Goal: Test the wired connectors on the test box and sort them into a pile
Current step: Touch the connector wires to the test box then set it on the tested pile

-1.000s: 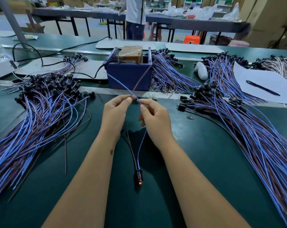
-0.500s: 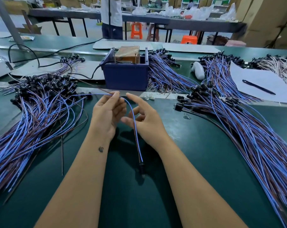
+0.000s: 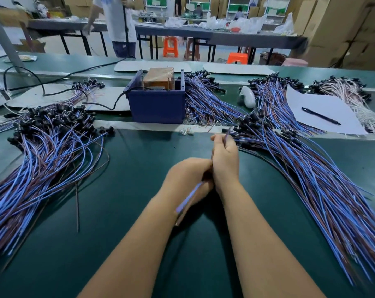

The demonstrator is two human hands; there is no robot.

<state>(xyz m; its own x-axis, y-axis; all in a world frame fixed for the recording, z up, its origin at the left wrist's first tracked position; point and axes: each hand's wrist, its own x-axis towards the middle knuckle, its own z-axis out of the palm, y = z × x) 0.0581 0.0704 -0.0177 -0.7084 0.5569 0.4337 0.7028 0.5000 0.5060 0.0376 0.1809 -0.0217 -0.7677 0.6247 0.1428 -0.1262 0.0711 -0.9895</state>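
Observation:
The blue test box [image 3: 156, 108] stands at the middle back of the green table [image 3: 122, 211], with a cable leading off to its left. My left hand [image 3: 187, 177] and my right hand [image 3: 225, 160] are pressed together in front of it, nearer the right pile [image 3: 311, 181] of wired connectors. Both grip one wired connector [image 3: 188, 198]: its blurred blue and brown wire runs down-left over my left forearm, and a short end sticks up from my right fist. Its black plug is hidden. A second pile [image 3: 42, 151] lies on the left.
More connector bundles [image 3: 206, 100] lie behind and right of the box. A white sheet [image 3: 324, 104] with a pen [image 3: 321, 116] and a white object [image 3: 246, 96] sit at the back right. One loose brown wire [image 3: 77, 203] lies left of my arms. A person stands beyond the table.
The wire has left the test box. My hands have closed together and shifted right toward the right pile, and the wire now trails down-left instead of hanging toward me.

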